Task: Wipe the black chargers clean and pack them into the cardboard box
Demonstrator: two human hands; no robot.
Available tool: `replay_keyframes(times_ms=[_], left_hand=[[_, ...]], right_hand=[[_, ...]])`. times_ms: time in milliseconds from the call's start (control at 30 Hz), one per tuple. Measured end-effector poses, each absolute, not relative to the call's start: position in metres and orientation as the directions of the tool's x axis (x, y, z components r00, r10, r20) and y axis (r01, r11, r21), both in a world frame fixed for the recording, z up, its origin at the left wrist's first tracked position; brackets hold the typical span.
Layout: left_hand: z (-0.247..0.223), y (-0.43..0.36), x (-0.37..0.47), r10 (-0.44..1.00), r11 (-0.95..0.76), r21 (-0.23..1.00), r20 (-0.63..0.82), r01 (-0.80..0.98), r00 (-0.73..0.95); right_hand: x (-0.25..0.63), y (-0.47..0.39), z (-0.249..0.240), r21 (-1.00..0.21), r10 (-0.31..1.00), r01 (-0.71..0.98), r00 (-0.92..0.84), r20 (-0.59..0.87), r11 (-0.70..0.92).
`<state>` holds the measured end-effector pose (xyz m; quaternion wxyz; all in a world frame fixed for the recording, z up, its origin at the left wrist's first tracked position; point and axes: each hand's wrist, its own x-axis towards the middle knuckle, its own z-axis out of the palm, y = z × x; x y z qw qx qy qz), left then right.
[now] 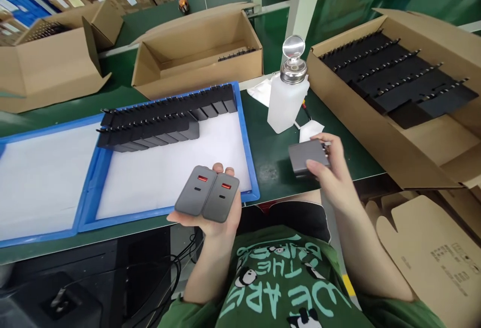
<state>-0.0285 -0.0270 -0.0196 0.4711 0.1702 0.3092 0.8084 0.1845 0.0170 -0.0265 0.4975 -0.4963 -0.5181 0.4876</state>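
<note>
Two dark grey chargers (207, 194) lie side by side in my left hand (221, 212), each with a red port and a small dark port facing up. My right hand (332, 170) grips another dark grey charger (306, 157) between thumb and fingers, its metal prongs towards my fingers. A blue-rimmed tray (250, 167) with a white base holds two rows of black chargers (150, 135), prongs upward. Just beyond my right hand are a folded white cloth (310, 130) and a white bottle (286, 100) with its metal lid raised.
An open carton (195, 77) behind the tray holds a few chargers. A larger carton (349, 122) at the right contains several rows of them. Another blue-rimmed tray (41, 182) is at the left, with open cardboard (48, 67) behind it.
</note>
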Motion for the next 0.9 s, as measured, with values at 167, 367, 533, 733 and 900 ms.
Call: replay_keyframes(times_ms=[167,367,533,733,900], left_hand=[[-0.021,-0.029,-0.025,0.872,-0.331,0.654,-0.063,-0.68,-0.485],[-0.025,-0.03,-0.029,0.868,-0.349,0.668,-0.034,-0.658,-0.495],[-0.019,-0.028,-0.022,0.873,-0.313,0.65,-0.091,-0.692,-0.48],[-0.015,-0.031,-0.014,0.888,-0.294,0.646,-0.088,-0.704,-0.451],[-0.024,-0.031,-0.016,0.891,-0.292,0.607,-0.108,-0.739,-0.441]], right_hand=[[0.159,0.033,-0.048,-0.925,0.982,0.339,-0.129,0.134,0.171],[0.155,0.022,-0.051,-0.844,0.975,0.489,-0.115,0.188,0.22],[0.184,0.022,-0.037,-0.618,0.915,0.721,-0.056,0.399,0.314],[0.218,0.047,-0.057,-0.256,0.79,0.909,-0.116,0.602,0.329],[0.214,0.071,-0.006,-0.304,0.585,0.888,0.05,0.809,0.345]])
